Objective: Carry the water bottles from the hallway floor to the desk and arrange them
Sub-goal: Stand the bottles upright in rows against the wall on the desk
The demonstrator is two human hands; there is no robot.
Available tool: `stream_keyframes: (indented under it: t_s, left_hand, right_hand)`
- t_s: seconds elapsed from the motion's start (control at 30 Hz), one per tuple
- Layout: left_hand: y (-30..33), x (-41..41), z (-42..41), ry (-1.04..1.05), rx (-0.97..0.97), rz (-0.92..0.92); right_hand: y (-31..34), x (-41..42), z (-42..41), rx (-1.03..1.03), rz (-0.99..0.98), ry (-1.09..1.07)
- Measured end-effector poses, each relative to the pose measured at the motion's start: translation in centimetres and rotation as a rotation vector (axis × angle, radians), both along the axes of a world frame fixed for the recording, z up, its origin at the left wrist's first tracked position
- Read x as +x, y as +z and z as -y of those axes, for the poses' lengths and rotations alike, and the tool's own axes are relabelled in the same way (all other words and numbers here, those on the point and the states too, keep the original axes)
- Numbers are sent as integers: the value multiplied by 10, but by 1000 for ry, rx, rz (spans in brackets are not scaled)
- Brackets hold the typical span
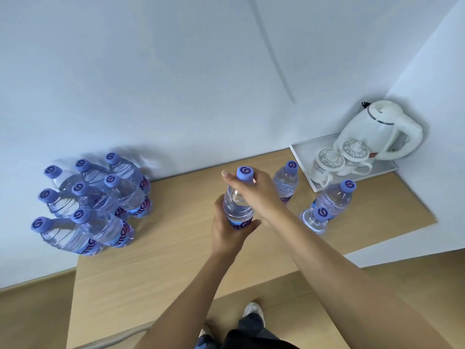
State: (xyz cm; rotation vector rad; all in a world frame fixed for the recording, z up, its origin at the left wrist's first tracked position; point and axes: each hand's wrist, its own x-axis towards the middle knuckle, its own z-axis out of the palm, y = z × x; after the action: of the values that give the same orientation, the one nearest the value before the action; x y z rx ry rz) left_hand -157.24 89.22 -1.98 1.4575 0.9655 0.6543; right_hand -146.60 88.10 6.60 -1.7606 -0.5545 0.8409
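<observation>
purple-capped bottles (237, 202): one in both hands, eleven standing

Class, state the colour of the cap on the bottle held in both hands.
The cap is light purple with a darker purple swirl logo, clearest in the head view.

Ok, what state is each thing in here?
Clear purple-capped water bottle in hand: upright, capped.
Left hand: grips its body.
Right hand: holds its neck.
Left cluster of bottles: standing, capped.
White electric kettle: lid shut, on grey tray.
</observation>
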Motion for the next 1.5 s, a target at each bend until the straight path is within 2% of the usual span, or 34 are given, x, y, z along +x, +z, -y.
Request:
stream_keyframes:
  t_s: [0.1, 0.17, 0.33, 0.43, 0.7, 0.83, 1.0, 1.3, 1.5]
  left_hand:
    - [20, -11, -8, 54, 1, 61]
    - [33, -20, -14, 10, -11, 94]
    - [70, -53, -39, -289, -51, 62]
    - [91, -72, -47, -386, -48, 37]
    - [125, -103, -63, -633, -239, 155]
    - [132, -110, -63, -676, -322, 199]
    - [130, -118, -64, -615, -355, 223]
    - [130, -114, -54, -378, -210, 143]
    - [126, -111, -50, -279, -143, 134]
  right_hand:
    - [23, -17, -13, 1, -33, 29]
    - [35, -24, -19, 3, -43, 63]
    - [65, -30, -22, 54, -29, 248]
    - [79, -34, -24, 131, -30, 363]
    - [103, -47, -32, 304, -235, 641]
    - [101, -62, -36, 359, -351, 583]
    - [99, -74, -41, 382, -372, 386]
    - [106, -86, -46, 340, -293, 57]
    - [108, -86, -47, 305, -294, 26]
